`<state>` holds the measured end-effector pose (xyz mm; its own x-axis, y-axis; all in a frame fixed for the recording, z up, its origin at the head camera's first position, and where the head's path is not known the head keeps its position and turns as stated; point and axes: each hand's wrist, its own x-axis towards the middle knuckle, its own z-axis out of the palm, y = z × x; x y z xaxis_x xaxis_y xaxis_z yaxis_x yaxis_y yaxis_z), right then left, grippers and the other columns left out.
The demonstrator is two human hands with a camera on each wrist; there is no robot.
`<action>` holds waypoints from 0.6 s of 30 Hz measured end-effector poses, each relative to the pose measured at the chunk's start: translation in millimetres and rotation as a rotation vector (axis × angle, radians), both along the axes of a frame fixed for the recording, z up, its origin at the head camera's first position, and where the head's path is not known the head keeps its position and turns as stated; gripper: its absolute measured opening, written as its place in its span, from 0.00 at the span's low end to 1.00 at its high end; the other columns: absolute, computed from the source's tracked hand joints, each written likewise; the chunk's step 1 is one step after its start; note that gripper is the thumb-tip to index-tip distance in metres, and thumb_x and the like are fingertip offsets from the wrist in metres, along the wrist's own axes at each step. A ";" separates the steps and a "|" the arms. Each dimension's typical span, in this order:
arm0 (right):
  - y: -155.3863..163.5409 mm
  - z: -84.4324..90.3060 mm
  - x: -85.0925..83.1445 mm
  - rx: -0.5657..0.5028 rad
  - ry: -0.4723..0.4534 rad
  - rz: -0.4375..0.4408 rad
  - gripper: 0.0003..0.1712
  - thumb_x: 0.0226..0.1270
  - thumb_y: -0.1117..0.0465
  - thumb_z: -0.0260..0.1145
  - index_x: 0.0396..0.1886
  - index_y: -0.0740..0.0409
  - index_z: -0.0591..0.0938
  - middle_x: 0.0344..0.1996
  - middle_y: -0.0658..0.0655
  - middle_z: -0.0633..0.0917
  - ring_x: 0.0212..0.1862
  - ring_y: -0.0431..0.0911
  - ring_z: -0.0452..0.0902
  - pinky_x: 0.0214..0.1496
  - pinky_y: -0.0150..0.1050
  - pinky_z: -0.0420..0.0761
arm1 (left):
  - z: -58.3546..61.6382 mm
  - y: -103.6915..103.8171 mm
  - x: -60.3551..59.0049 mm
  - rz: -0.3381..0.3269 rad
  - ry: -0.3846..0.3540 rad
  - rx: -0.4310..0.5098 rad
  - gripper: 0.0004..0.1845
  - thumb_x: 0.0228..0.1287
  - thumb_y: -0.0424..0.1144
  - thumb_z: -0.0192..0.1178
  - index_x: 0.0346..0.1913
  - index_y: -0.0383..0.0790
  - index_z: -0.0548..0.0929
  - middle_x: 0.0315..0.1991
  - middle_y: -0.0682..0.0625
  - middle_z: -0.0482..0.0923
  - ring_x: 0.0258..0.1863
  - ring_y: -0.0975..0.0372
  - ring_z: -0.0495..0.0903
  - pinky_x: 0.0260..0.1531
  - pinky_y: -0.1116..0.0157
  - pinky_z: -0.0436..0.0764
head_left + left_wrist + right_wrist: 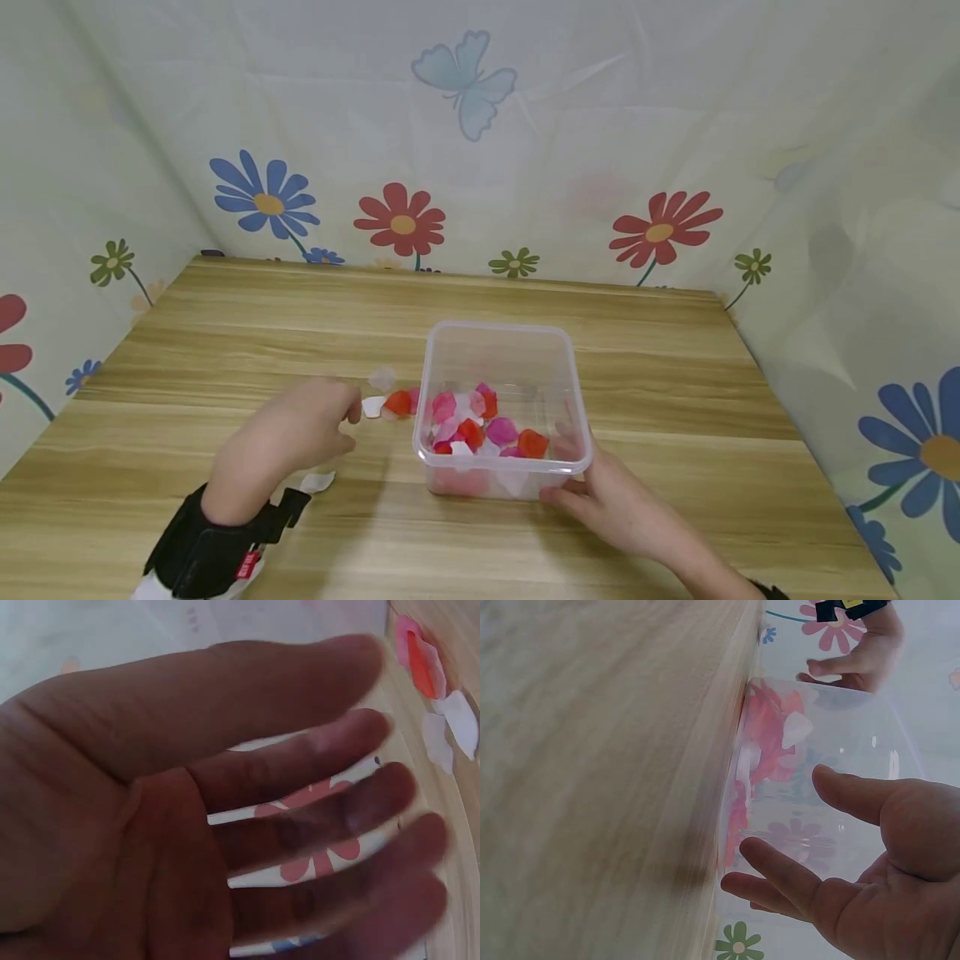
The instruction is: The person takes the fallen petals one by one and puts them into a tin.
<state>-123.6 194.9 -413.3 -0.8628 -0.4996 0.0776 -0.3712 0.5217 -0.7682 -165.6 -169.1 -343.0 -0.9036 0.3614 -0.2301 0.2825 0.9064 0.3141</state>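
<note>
Several loose petals, red, pink and white point(390, 403), lying on the light wooden table point(225, 350) just left of the clear square plastic container point(501, 410), itself near the middle of the table, a little toward the near edge. More petals of mixed red, pink and white point(480, 429) heaped inside on the container's floor. Left hand point(288, 433) hovering over the loose ones, fingers spread and relaxed in the wrist view, nothing pinched; seemingly poised there for a pick-up. Right hand point(611, 500) at the container's near right corner, fingers straight and apart, tips against or just short of the wall, likely steadying the box; actual contact hard to judge through the clear plastic.

Left wrist view blurred by motion, palm filling most of it, only a few petals point(442, 712) showing at the right edge. One white petal point(318, 482) half hidden beside the black wrist strap point(217, 542). Right forearm cut off at the bottom edge. Exact petal count inside impossible to make out.
</note>
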 end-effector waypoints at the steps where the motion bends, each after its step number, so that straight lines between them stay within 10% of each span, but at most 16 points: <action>1: 0.1 -0.2 0.2 -0.003 0.007 0.003 0.31 0.68 0.67 0.72 0.68 0.67 0.72 0.64 0.65 0.77 0.59 0.56 0.78 0.58 0.45 0.81 | -1.2 -1.0 -0.1 0.018 -0.036 -0.008 0.10 0.56 0.30 0.75 0.36 0.37 0.83 0.33 0.50 0.79 0.29 0.58 0.74 0.32 0.59 0.78; 10: 0.3 -1.3 0.6 -0.037 0.017 0.020 0.33 0.68 0.67 0.72 0.69 0.68 0.70 0.62 0.65 0.79 0.57 0.52 0.79 0.56 0.47 0.82 | -16.3 -5.4 -1.5 0.060 -0.097 -0.136 0.16 0.39 0.24 0.75 0.19 0.41 0.76 0.21 0.52 0.72 0.22 0.59 0.69 0.21 0.64 0.70; 18: 0.5 -0.4 0.4 -0.027 0.012 0.014 0.33 0.68 0.66 0.72 0.70 0.68 0.70 0.63 0.65 0.78 0.58 0.53 0.79 0.57 0.46 0.81 | -27.5 -1.6 -5.8 0.047 -0.120 -0.258 0.20 0.34 0.27 0.81 0.24 0.39 0.77 0.24 0.50 0.71 0.26 0.57 0.69 0.25 0.61 0.74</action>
